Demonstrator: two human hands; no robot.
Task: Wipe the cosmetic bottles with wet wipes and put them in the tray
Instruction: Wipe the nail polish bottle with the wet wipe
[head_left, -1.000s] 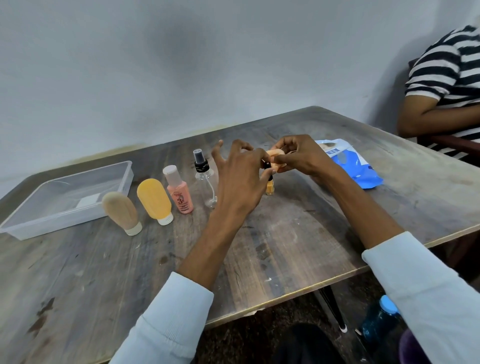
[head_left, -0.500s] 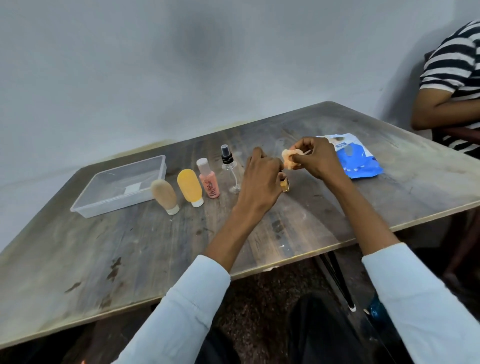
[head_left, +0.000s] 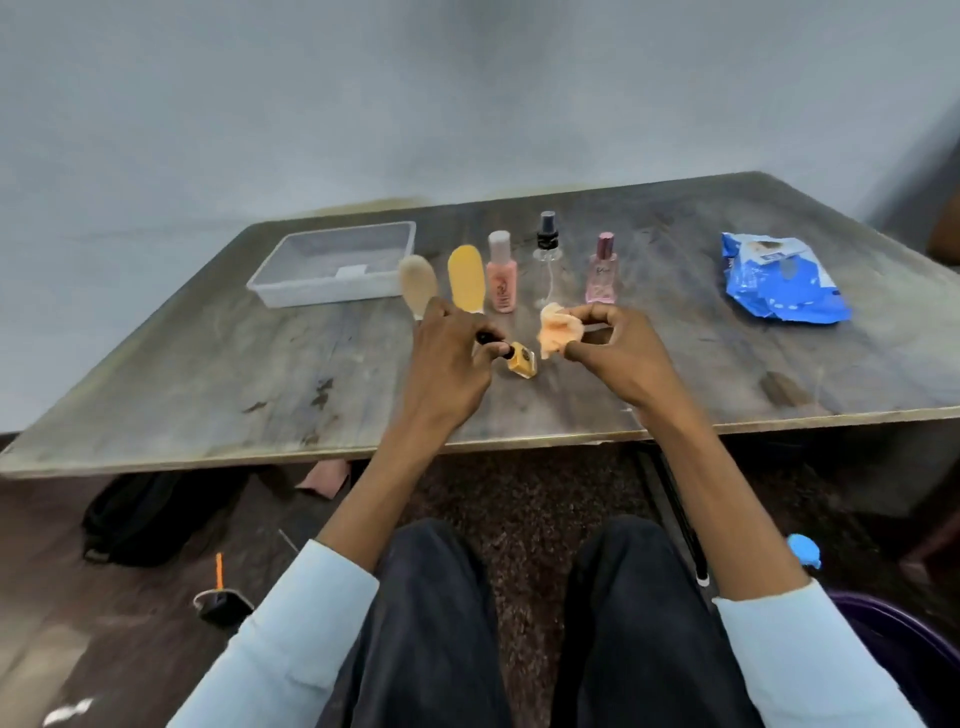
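Note:
My left hand (head_left: 451, 364) grips a small yellow bottle (head_left: 521, 362) by its black cap, tilted just above the table. My right hand (head_left: 618, 353) pinches a crumpled orange-stained wet wipe (head_left: 557, 332) right beside the bottle, a small gap between them. Behind my hands stand a beige tube (head_left: 417, 283), a yellow tube (head_left: 466, 278), a pink bottle (head_left: 502, 280), a clear spray bottle (head_left: 547, 254) and a pink perfume bottle (head_left: 602, 270). The clear plastic tray (head_left: 291, 288) sits at the back left and holds only a small white label.
A blue wet-wipe pack (head_left: 779, 283) lies at the right on the wooden table (head_left: 260, 384). My knees are under the table's front edge. A black bag (head_left: 150, 514) and small items lie on the floor to the left.
The view has tilted down and pulled back. My hands have separated: the left now holds the yellow bottle lower and the right has drawn the wipe off it. A pink perfume bottle is now uncovered.

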